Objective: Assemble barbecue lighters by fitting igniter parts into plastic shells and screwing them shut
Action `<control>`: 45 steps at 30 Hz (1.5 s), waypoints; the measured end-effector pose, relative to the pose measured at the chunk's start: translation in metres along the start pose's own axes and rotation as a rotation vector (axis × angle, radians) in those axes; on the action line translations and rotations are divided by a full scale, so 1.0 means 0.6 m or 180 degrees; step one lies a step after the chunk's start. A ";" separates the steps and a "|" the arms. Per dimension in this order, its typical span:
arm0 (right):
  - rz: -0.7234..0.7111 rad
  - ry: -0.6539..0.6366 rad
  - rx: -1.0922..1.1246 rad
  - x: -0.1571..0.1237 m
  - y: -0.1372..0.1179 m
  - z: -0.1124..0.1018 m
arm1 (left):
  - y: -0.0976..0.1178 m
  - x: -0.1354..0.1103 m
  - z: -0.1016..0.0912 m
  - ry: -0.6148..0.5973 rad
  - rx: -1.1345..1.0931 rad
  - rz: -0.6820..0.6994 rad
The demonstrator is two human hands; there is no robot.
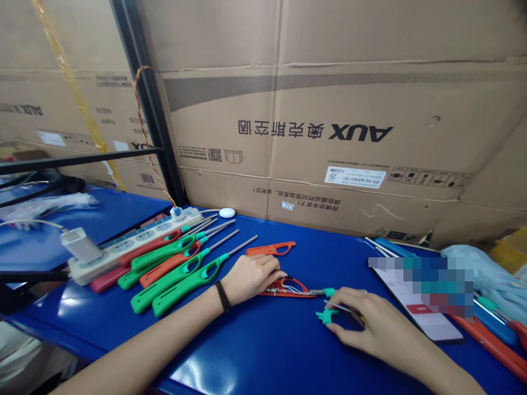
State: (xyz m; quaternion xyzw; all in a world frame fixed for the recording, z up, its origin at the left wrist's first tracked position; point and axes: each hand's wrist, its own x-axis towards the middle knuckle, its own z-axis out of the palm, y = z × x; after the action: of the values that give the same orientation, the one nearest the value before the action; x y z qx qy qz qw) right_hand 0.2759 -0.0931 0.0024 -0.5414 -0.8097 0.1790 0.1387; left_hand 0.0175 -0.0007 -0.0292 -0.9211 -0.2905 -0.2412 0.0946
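My left hand, with a dark band at its wrist, is closed on an opened orange lighter lying on the blue table. White wires show inside its body, and a metal tube with a green part runs out to the right. Behind it lies a loose orange shell half. My right hand pinches a small green plastic piece between thumb and finger. A thin metal shaft, perhaps a screwdriver, also rests in that hand; its handle is mostly hidden by the fingers.
On the left, several green and red long-necked lighters lie beside a power strip. A white oval object sits behind. To the right are a phone, more lighters and a plastic bag. Large cartons stand behind the table.
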 end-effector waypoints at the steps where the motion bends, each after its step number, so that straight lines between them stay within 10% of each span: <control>1: -0.0027 0.0063 0.0028 0.002 -0.005 -0.002 | 0.000 0.000 -0.001 0.0002 -0.0031 -0.0012; 13: -0.0585 0.0516 -0.0028 0.086 -0.032 0.008 | 0.003 -0.004 0.002 -0.0049 -0.0196 -0.0226; 45: -0.0625 0.0427 -0.0271 0.089 -0.026 0.034 | 0.007 -0.007 0.008 0.0119 -0.0507 -0.0424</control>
State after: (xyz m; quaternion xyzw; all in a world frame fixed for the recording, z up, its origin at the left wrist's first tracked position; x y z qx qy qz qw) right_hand 0.2342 -0.0519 -0.0075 -0.4757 -0.8545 0.0934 0.1864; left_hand 0.0186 -0.0047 -0.0357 -0.8997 -0.3292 -0.2864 0.0102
